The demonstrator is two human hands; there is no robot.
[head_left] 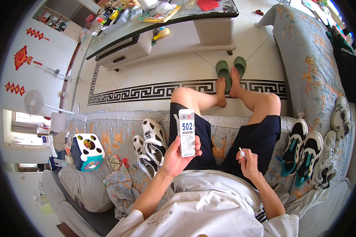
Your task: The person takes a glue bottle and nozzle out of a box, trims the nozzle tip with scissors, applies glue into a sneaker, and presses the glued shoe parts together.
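Observation:
My left hand (pixel 173 158) is closed around a narrow white carton (pixel 187 136), held upright above my left thigh. Its printed face is turned toward me and its top flap appears raised. Over my right thigh, the fingers of my right hand (pixel 250 165) pinch a small white bottle (pixel 242 153) with a thin tip; most of it is hidden in the hand. A pair of white and black sneakers (pixel 153 136) lies on the sofa beside my left forearm. To the right of my right hand are black, white and teal sneakers (pixel 294 148).
White and grey sneakers (pixel 326 158) lie farther right on the patterned sofa cover (pixel 304 75). A white and teal toy box (pixel 87 152) sits at the left. Ahead stands a low table (pixel 174 21) with clutter on top. Green slippers (pixel 222 69) are on the tiled floor.

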